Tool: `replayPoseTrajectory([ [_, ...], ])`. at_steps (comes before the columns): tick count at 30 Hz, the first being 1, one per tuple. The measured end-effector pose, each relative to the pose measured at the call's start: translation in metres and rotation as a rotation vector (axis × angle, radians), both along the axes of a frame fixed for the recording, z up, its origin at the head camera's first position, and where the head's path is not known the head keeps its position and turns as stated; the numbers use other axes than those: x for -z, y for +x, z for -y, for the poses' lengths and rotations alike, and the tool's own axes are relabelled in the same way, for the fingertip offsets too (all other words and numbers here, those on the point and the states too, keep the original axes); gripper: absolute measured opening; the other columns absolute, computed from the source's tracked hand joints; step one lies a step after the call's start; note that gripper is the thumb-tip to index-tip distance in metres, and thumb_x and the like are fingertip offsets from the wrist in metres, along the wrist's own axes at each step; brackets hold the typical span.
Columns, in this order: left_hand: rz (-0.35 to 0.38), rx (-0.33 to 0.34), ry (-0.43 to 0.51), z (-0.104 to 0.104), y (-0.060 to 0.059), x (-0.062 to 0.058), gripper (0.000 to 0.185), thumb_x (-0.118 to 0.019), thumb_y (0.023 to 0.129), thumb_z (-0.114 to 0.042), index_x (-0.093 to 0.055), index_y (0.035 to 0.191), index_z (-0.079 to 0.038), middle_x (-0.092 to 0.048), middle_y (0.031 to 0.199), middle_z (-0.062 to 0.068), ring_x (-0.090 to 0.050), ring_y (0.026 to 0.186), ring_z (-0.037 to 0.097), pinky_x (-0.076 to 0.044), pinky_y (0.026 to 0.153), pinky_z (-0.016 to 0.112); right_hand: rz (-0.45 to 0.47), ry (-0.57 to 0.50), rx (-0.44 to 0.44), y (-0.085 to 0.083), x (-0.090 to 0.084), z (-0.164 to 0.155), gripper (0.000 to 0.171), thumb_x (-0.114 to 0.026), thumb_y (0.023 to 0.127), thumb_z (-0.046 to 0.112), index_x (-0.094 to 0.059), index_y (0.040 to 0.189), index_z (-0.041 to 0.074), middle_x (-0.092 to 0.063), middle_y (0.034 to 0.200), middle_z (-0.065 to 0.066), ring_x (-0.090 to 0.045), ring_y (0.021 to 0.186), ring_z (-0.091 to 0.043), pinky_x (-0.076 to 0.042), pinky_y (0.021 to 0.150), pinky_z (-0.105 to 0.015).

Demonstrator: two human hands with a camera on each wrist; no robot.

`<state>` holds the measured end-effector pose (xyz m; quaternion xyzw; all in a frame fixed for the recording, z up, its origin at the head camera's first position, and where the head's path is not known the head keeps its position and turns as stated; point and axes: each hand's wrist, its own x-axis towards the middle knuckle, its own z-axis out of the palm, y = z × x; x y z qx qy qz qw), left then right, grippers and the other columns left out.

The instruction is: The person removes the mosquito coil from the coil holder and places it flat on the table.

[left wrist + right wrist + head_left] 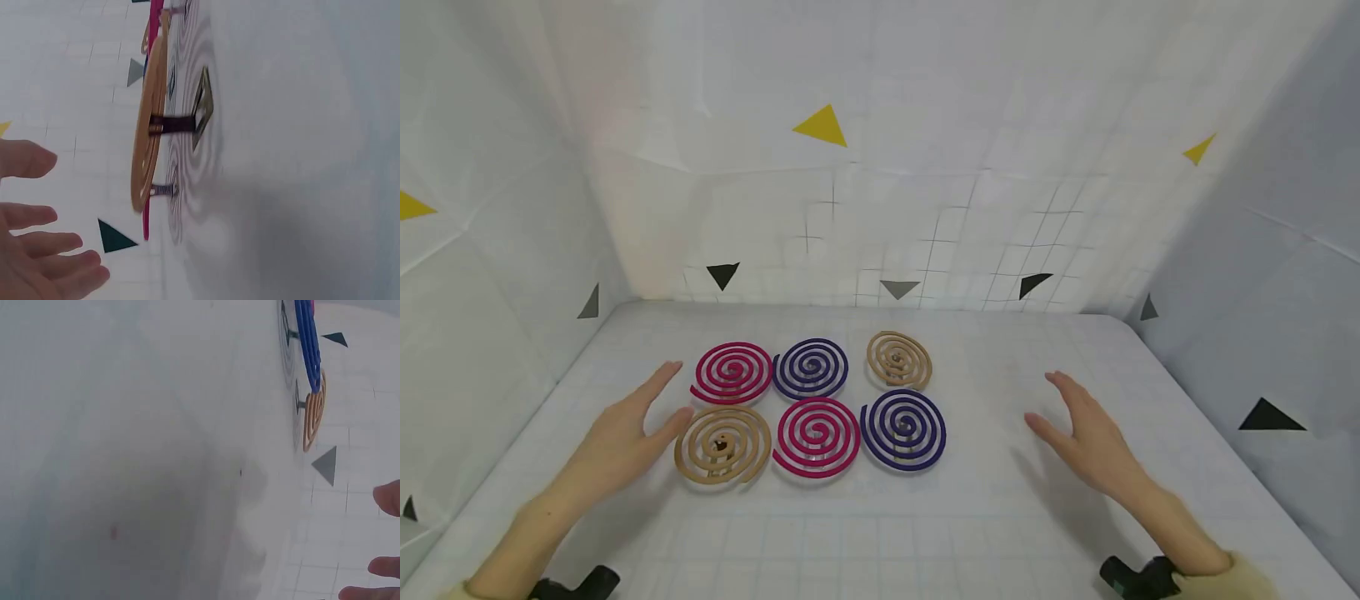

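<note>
**Both hands empty; left hand beside the near tan coil**

Your left hand (625, 433) rests low over the gridded table (880, 533), fingers straight and loosely spread, holding nothing. Its fingertips lie just beside the left edge of the near tan mosquito coil (722, 445), possibly touching; contact cannot be confirmed. The left wrist view shows that coil (147, 131) raised on a small metal stand, edge-on, just beyond the fingers.

Your right hand (1086, 433) is likewise flat and empty, well apart from the near purple coil (904, 430), which lies to its left. The left hand is clearly the nearer.

Between those two sits a red coil (817, 437). The far row runs red (732, 372), purple (811, 367), tan (898, 359). Being round, the coils have no long axis.
</note>
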<state>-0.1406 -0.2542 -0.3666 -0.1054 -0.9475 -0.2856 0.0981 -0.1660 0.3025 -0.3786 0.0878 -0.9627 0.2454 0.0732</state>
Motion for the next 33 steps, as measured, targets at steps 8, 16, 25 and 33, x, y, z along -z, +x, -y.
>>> replayPoseTrajectory([
  [8,0.097,0.091,0.248,-0.028,-0.003,0.002,0.055,-0.052,0.096,-0.03,-0.036,0.142,-0.006,-0.046,0.139,0.022,-0.048,0.123,0.037,-0.044,0.098,0.04,0.095,-0.24,0.03,-0.001,0.001,0.02,0.066,-0.052,0.09,0.052,-0.036,0.14,0.01,-0.044,0.14,-0.012,-0.046,0.122,-0.034,-0.042,0.095,-0.054],
  [16,0.158,0.162,0.452,-0.059,-0.003,0.002,0.049,-0.053,0.096,-0.027,-0.042,0.138,-0.005,-0.05,0.137,0.014,-0.051,0.122,0.031,-0.044,0.091,0.012,0.191,-0.462,-0.013,-0.008,-0.005,0.04,0.056,-0.055,0.091,0.045,-0.044,0.136,0.013,-0.048,0.136,-0.008,-0.051,0.119,-0.028,-0.04,0.098,-0.05],
  [25,0.178,0.196,0.556,-0.096,-0.005,0.007,0.047,-0.059,0.092,-0.014,-0.045,0.136,-0.005,-0.05,0.136,0.016,-0.051,0.123,0.03,-0.047,0.095,0.031,0.235,-0.548,-0.074,-0.018,-0.004,0.064,0.051,-0.059,0.091,0.036,-0.047,0.133,0.01,-0.051,0.134,-0.01,-0.053,0.119,-0.026,-0.04,0.102,-0.05],
  [33,0.198,0.254,0.577,-0.124,-0.005,0.008,0.047,-0.057,0.092,-0.01,-0.043,0.137,-0.003,-0.048,0.138,0.015,-0.044,0.128,0.032,-0.041,0.101,0.039,0.269,-0.61,-0.096,-0.024,-0.012,0.085,0.045,-0.06,0.092,0.025,-0.048,0.132,0.009,-0.052,0.134,-0.009,-0.052,0.12,-0.025,-0.041,0.102,-0.047],
])
